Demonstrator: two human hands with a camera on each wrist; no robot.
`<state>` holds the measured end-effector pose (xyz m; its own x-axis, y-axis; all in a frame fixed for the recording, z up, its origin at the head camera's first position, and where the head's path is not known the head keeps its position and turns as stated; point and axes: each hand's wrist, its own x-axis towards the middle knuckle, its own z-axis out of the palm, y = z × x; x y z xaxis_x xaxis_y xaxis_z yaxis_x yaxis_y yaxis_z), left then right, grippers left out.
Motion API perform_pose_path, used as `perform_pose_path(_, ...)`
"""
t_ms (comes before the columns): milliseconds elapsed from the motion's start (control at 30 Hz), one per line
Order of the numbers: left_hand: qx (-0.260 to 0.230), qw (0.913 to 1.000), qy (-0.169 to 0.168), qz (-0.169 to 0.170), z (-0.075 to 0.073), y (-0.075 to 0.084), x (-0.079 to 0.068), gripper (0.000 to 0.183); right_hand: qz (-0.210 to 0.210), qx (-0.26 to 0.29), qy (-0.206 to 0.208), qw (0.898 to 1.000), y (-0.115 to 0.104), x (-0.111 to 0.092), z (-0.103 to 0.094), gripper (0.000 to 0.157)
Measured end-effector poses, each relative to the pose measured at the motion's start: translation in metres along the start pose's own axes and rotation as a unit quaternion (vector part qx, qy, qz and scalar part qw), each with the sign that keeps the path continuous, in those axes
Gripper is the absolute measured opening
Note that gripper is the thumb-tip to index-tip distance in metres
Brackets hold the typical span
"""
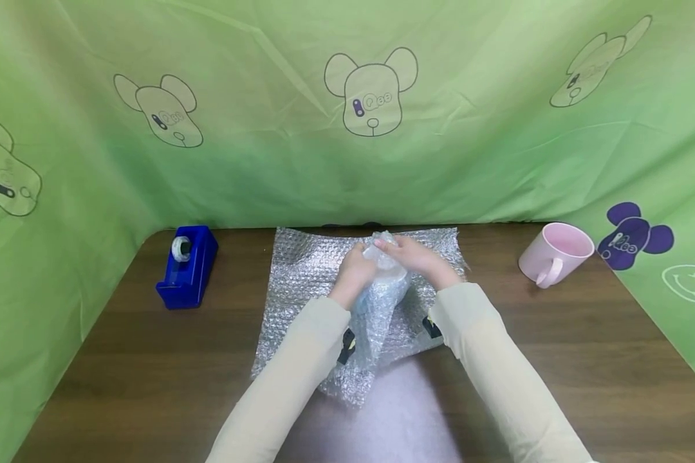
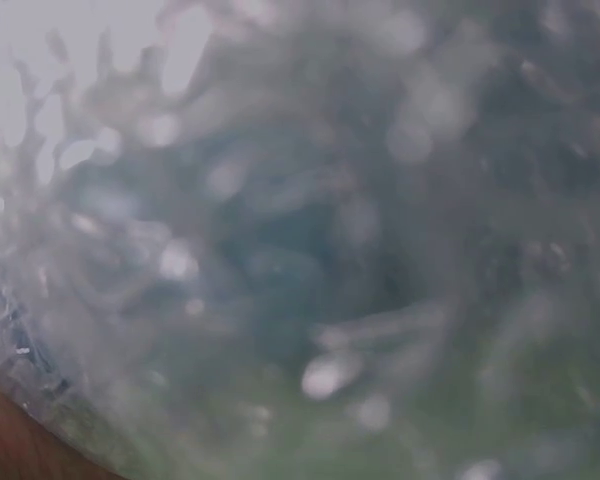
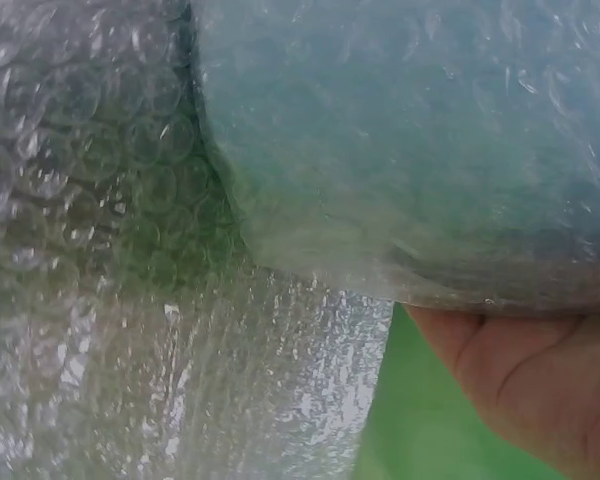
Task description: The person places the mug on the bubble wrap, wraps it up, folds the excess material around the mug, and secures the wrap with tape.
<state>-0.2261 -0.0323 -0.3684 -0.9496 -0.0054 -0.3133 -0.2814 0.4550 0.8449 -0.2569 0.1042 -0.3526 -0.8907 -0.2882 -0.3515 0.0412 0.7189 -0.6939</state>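
A light-blue rounded object shows through a layer of bubble wrap in the right wrist view, its kind hidden by the wrap. Below and behind it a sheet of bubble wrap lies spread on the table, with one flap hanging toward the front. At the top of the bundle, my left hand grips the wrap from the left side. My right hand holds the bundle from the right, thumb over its top. Blurred plastic fills the left wrist view.
On the brown wooden table, a blue tape dispenser with a roll of tape stands at the far left. A pink mug is at the far right, its handle toward the front. A green printed curtain surrounds the table's back and sides.
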Motion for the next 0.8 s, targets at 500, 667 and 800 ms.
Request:
perform_pose_path(500, -0.005, 1.0, 0.0, 0.004, -0.0022, -0.0012, 0.0024, 0.058, -0.017, -0.027, 0.017, 0.999, -0.0004, 0.005, 0.0023, 0.074)
perform_pose_path(667, -0.013, 0.9999, -0.002, 0.01, -0.0019, -0.0028, 0.0023, 0.059, -0.004, 0.023, -0.006, 1.0, 0.0034, 0.0015, 0.0021, 0.08)
perform_pose_path(800, -0.014, 0.9996, -0.001, 0.025, -0.0017, -0.0018, 0.0032, 0.06, 0.022, 0.072, -0.004, 0.997, 0.0067, -0.0032, -0.0002, 0.089)
